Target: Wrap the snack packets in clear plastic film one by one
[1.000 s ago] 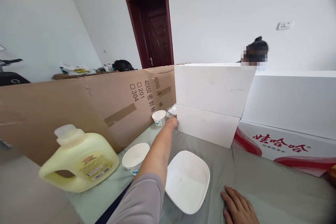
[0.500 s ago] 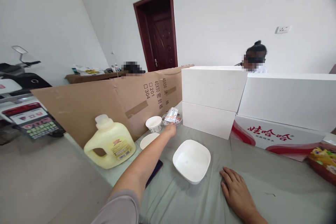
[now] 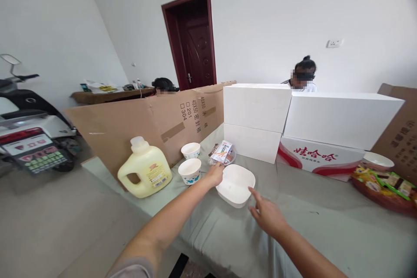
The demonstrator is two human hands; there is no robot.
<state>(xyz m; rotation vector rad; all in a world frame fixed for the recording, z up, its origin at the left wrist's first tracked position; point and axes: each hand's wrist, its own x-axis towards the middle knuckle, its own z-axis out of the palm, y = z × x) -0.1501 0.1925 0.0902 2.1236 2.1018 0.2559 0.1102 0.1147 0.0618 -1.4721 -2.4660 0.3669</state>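
Our hands get bare cloth (image 3: 293, 208) to the right of the bowl (image 3: 235, 183). Left is tight: two cups (image 3: 190, 170), jug (image 3: 145, 173), then the cardboard wall (image 3: 140, 126). Ahead, foam boxes (image 3: 257, 117) block. Far right, a snack basket (image 3: 384, 186).

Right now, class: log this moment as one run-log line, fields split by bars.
left hand: holds snack packet | right hand: open, near white square bowl | beside: two paper cups, yellow jug | surface: grey cloth
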